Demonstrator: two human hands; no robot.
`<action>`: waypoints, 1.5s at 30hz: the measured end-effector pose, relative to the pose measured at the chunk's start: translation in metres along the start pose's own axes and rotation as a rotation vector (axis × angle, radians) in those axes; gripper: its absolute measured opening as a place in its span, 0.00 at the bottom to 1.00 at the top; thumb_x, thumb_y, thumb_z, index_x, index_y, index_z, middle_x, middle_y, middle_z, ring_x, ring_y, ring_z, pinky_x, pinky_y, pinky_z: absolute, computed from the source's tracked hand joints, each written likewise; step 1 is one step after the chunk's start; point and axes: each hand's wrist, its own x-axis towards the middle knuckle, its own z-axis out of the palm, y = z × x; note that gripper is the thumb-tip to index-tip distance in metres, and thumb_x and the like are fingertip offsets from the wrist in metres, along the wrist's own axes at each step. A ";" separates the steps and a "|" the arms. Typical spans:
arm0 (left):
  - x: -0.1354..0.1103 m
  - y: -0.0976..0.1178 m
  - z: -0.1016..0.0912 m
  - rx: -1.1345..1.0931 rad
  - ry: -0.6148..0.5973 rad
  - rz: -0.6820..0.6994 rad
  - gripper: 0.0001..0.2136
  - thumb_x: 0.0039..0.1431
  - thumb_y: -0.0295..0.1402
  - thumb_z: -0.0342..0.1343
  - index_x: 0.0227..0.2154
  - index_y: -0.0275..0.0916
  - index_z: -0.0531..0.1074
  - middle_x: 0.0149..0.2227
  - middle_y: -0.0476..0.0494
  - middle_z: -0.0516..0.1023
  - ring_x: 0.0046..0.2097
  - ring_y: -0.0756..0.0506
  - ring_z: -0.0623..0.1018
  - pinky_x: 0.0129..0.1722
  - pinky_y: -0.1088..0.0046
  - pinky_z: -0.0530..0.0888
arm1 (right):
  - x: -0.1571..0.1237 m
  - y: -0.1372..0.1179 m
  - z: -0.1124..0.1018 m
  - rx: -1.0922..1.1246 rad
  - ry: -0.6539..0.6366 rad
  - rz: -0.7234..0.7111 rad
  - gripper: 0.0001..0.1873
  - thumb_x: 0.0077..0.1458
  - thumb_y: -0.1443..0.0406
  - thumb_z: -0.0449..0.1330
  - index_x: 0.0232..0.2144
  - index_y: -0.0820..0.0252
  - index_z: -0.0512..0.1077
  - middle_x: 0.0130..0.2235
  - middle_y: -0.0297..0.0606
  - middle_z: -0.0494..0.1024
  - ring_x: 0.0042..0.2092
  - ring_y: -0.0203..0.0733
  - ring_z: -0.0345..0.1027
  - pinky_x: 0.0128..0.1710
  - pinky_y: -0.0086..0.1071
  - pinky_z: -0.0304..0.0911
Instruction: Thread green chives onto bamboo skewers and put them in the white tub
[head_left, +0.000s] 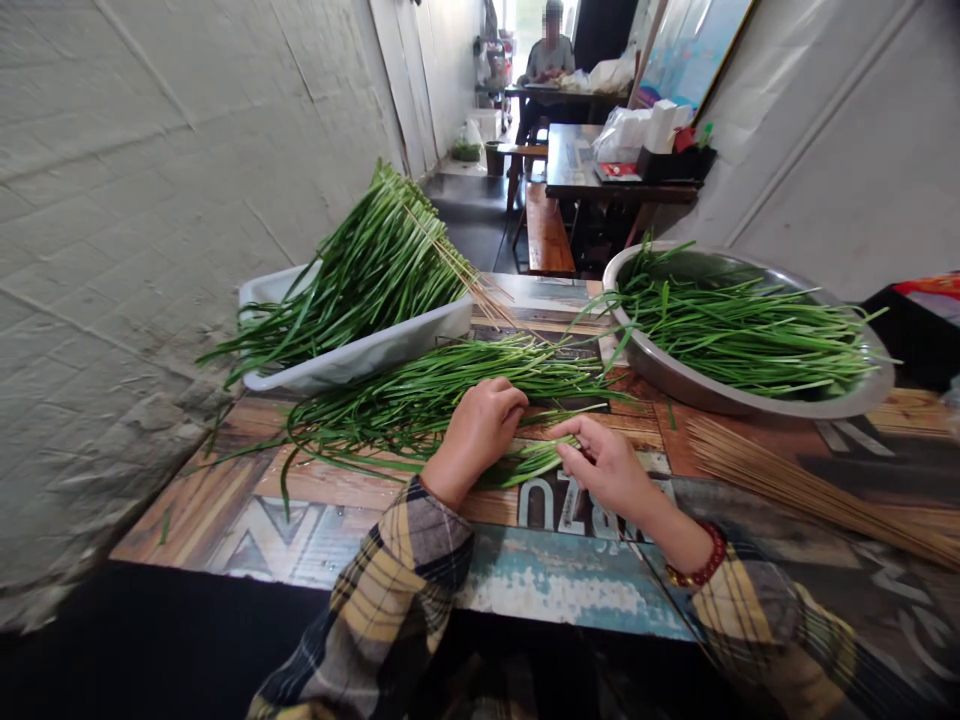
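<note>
Across the middle of the wood-patterned table lies a loose pile of garlic chives (420, 395), its pale stem ends toward the right. My left hand (484, 430) rests over the near part of the pile, fingers curled down on a small bunch of stems (529, 462). At the cut ends of that bunch is my right hand (604, 470), thumb and forefinger bent close to the tips. A thin skewer (660, 580) runs from under the right palm toward the table's front edge; its point is hidden. Both hands are closed.
A white plastic tray (360, 355) heaped with chives stands at the left, several skewers (457, 260) across it. At the right are a steel basin (750, 400) of chives and a bundle of bamboo skewers (817, 490). A person (551, 60) sits at a far table.
</note>
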 end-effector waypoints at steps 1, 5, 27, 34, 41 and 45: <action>0.000 0.001 0.001 -0.009 -0.003 0.014 0.08 0.60 0.25 0.52 0.33 0.37 0.76 0.34 0.43 0.75 0.38 0.45 0.74 0.39 0.70 0.69 | 0.000 -0.001 0.000 -0.006 -0.001 0.004 0.11 0.55 0.64 0.54 0.38 0.62 0.72 0.20 0.30 0.69 0.19 0.33 0.60 0.20 0.27 0.53; 0.003 0.003 0.008 -0.022 -0.052 0.037 0.09 0.61 0.25 0.50 0.34 0.36 0.76 0.34 0.43 0.75 0.39 0.46 0.74 0.40 0.71 0.70 | 0.001 -0.002 0.001 -0.024 -0.004 -0.002 0.11 0.55 0.64 0.53 0.38 0.62 0.72 0.20 0.30 0.69 0.19 0.34 0.60 0.20 0.27 0.53; 0.007 0.015 0.006 -0.477 0.074 -0.076 0.06 0.56 0.24 0.52 0.30 0.36 0.73 0.29 0.48 0.76 0.32 0.50 0.74 0.33 0.76 0.68 | 0.007 -0.005 -0.001 0.190 0.200 0.014 0.12 0.56 0.62 0.55 0.38 0.61 0.73 0.20 0.28 0.67 0.19 0.32 0.59 0.19 0.26 0.54; 0.008 0.022 0.003 -0.527 0.063 -0.071 0.06 0.56 0.25 0.54 0.28 0.35 0.76 0.29 0.46 0.78 0.32 0.49 0.75 0.34 0.76 0.69 | 0.006 -0.006 -0.002 0.207 0.189 0.026 0.12 0.55 0.62 0.55 0.38 0.62 0.73 0.21 0.28 0.66 0.19 0.31 0.58 0.19 0.26 0.54; 0.007 0.023 0.005 -0.561 0.057 -0.077 0.06 0.56 0.26 0.55 0.28 0.35 0.76 0.29 0.46 0.79 0.32 0.49 0.75 0.34 0.76 0.70 | 0.006 -0.007 -0.002 0.261 0.183 0.060 0.12 0.54 0.62 0.56 0.38 0.62 0.73 0.20 0.28 0.67 0.19 0.31 0.57 0.18 0.26 0.52; 0.007 0.024 0.004 -0.586 0.054 -0.085 0.06 0.57 0.26 0.54 0.28 0.35 0.76 0.30 0.46 0.79 0.33 0.49 0.76 0.35 0.75 0.70 | 0.006 -0.006 -0.003 0.240 0.175 0.054 0.12 0.55 0.62 0.56 0.39 0.62 0.73 0.21 0.28 0.67 0.19 0.30 0.57 0.19 0.25 0.52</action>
